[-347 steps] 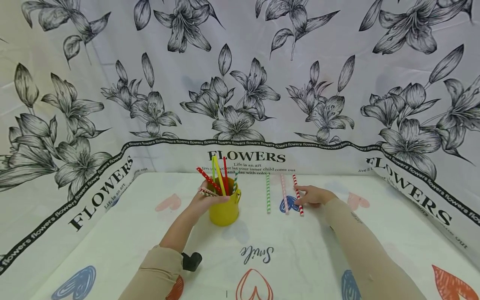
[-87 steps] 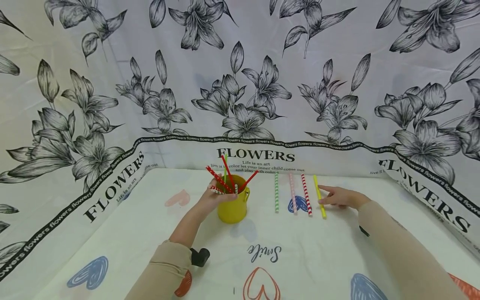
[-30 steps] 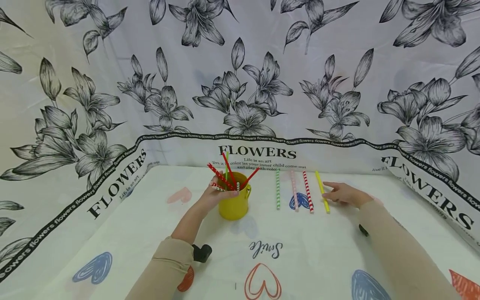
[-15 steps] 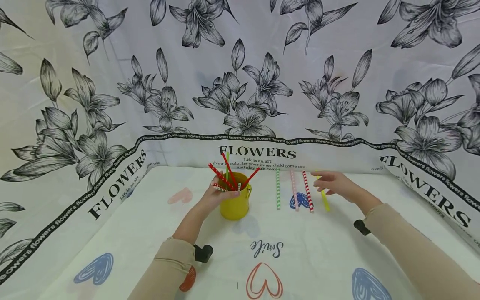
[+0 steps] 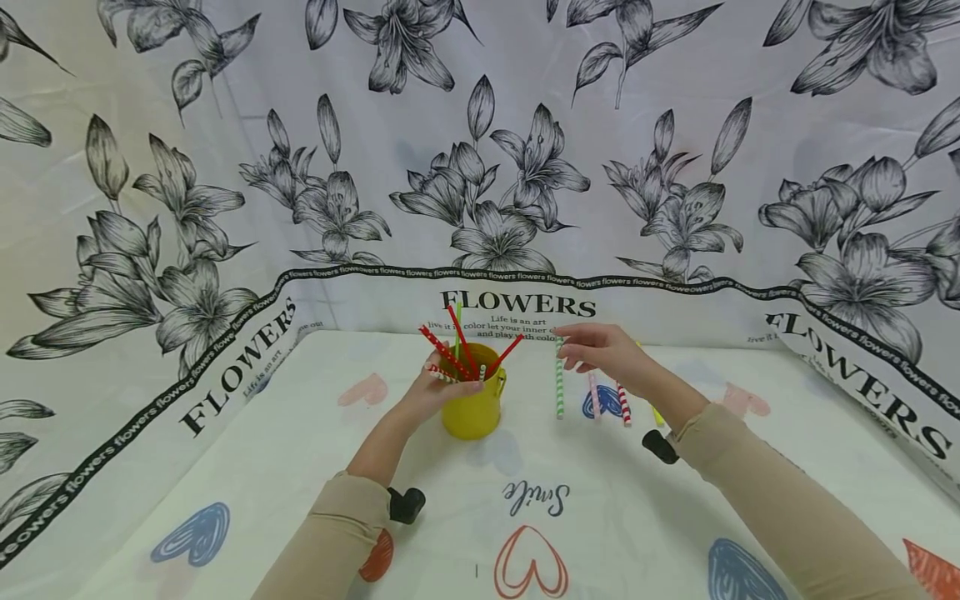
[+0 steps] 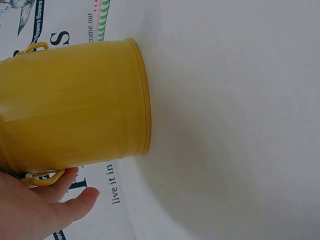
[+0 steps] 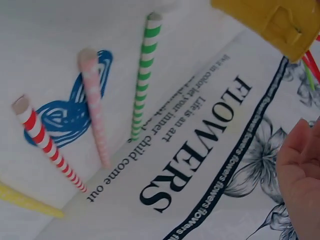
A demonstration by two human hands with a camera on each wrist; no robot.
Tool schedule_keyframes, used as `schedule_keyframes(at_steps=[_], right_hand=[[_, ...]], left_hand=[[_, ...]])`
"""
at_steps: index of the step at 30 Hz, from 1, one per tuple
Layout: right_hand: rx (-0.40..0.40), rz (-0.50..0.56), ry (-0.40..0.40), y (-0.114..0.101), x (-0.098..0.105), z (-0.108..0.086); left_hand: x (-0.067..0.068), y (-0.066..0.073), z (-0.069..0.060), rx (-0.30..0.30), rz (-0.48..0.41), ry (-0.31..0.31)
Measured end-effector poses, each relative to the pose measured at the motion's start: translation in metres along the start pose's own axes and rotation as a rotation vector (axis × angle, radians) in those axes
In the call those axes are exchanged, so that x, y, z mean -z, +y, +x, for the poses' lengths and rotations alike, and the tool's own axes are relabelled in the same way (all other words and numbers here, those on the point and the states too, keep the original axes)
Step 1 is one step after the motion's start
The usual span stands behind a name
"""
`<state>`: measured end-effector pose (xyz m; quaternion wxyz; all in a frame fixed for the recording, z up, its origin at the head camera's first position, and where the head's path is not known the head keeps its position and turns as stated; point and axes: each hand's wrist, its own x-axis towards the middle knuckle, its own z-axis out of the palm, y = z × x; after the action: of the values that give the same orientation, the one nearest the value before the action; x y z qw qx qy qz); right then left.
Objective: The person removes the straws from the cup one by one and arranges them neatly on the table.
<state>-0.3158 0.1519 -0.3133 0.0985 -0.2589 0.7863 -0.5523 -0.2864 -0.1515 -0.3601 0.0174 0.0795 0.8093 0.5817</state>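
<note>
Head view: just left of the frame's middle, the left hand (image 5: 429, 395) grips the yellow bucket (image 5: 472, 414) at the left of its rim, thumb across the front and fingers curled behind. Red straws (image 5: 504, 354), a dotted red straw (image 5: 444, 352) and a green straw (image 5: 458, 325) lean in the bucket. Right of centre hangs the right hand (image 5: 611, 352), fingers loosely bent and open, covering the upper parts of the straws beneath. Across the right wrist view's left half lie the green-striped straw (image 7: 143, 75), pink straw (image 7: 94, 100), red-striped straw (image 7: 46, 140) and yellow straw (image 7: 30, 201), apart from each other.
</note>
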Motion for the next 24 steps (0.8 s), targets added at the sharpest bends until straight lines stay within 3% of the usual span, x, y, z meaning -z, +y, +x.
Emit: schedule_keyframes(at_steps=[14,19,24], right_hand=[[0.062,0.112,-0.001,-0.022,-0.031,0.016],[0.094,0.123,-0.017,-0.024,-0.040,0.023],[0.097,0.121,-0.028,-0.024,-0.054,0.033]], left_hand=[[-0.001,0.000,-0.001,0.012,-0.012,0.011],[-0.001,-0.001,0.000,-0.007,-0.030,0.005],[-0.002,0.003,-0.001,0.019,-0.031,0.001]])
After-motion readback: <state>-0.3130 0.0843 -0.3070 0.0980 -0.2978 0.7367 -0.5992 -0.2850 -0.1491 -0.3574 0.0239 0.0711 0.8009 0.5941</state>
